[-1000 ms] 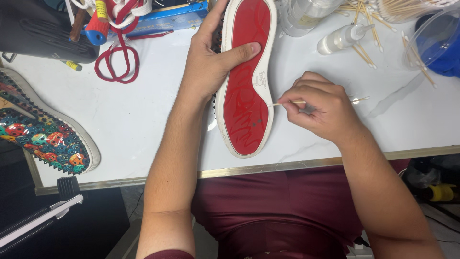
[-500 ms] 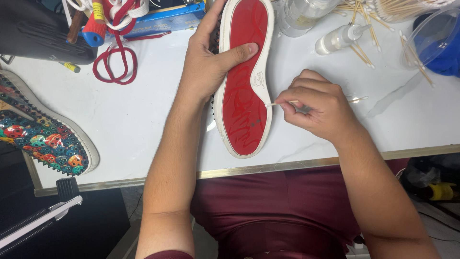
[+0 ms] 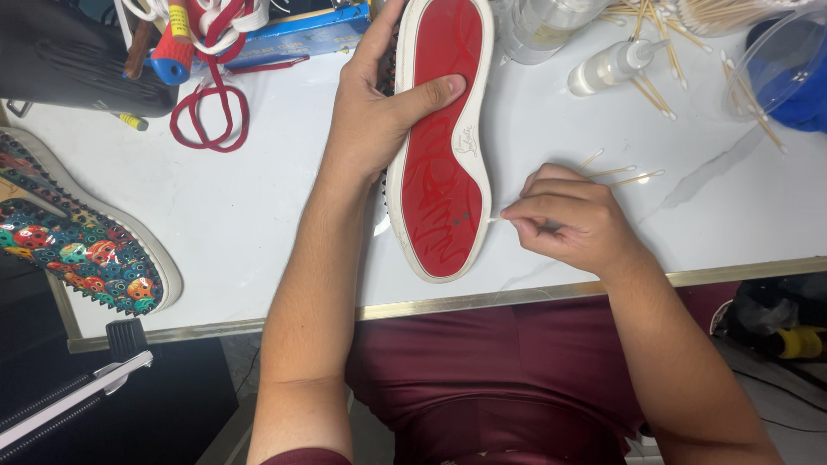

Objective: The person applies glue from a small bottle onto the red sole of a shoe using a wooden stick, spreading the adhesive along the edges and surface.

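Head view: red-soled shoe (image 3: 441, 146) tilted on the tabletop (image 3: 258, 224).
My left hand (image 3: 375, 112) clamps its stiff sole; my right hand (image 3: 573, 220) pinches a cotton swab (image 3: 497, 219) (light, bendy).

Bare white desk (image 3: 258, 224) lying open between patterned spiked shoe (image 3: 82, 245) at left edge and left hand (image 3: 379, 120) gripping upturned red-soled shoe (image 3: 444, 138). Red lace loop (image 3: 211, 116) and blue box (image 3: 289, 39) crowding far left. Right hand (image 3: 573, 220) sitting just beside sole's heel edge, narrowing gap there. Loose cotton swabs (image 3: 655, 90), small white bottle (image 3: 612, 65), clear bowl (image 3: 780, 65) cluttering far right; near-right desk staying free.
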